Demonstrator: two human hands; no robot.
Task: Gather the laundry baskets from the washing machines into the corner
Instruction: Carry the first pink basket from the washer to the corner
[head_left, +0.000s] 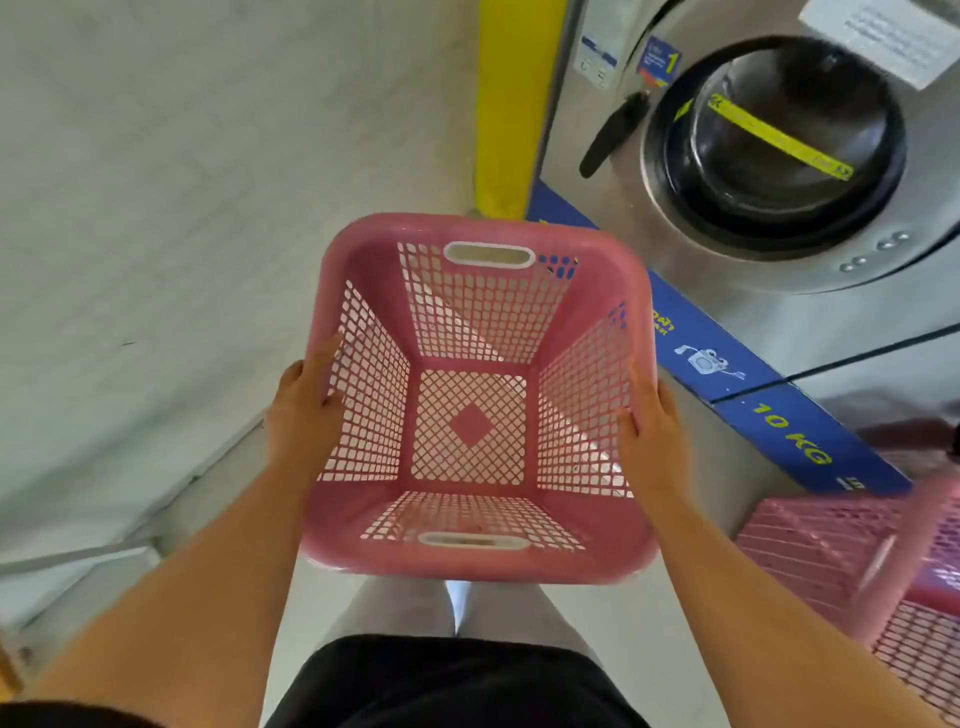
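Underfoot, pale grey floor (156, 182), smooth and bare, ran to a yellow post (511, 104) beside the machines. Washing machine (779, 171), steel-fronted, stood at upper right; round dark door shut, crossed by a yellow-green strip, black handle at its left. Blue band (753, 384) along the machine's base, marked "10 KG" in yellow, with a small cartoon figure.

Item one: pink basket (475, 400), perforated plastic, square-mouthed with rounded corners, held off the floor in front of the person's legs and just left of the blue band. Mouth faced up toward the camera; lattice bottom with a solid diamond at centre showed through the opening. No marked long axis, the rim being near square; the two white-edged handle slots lay on the far and near walls, so the handle line ran away from the wearer toward the post. Interior empty.

Left hand (306, 410) clamped on the basket's left wall, fingers closed over the rim. Right hand (649, 421) clamped on the right wall, likewise closed around the rim.

Item two: second pink basket (857, 561), at lower right by the machine's base, blurred and cut off by the frame edge; its orientation could not be made out.

Label text on the machine's upper panels too blurred to read. Black shorts (447, 680) at the bottom edge.
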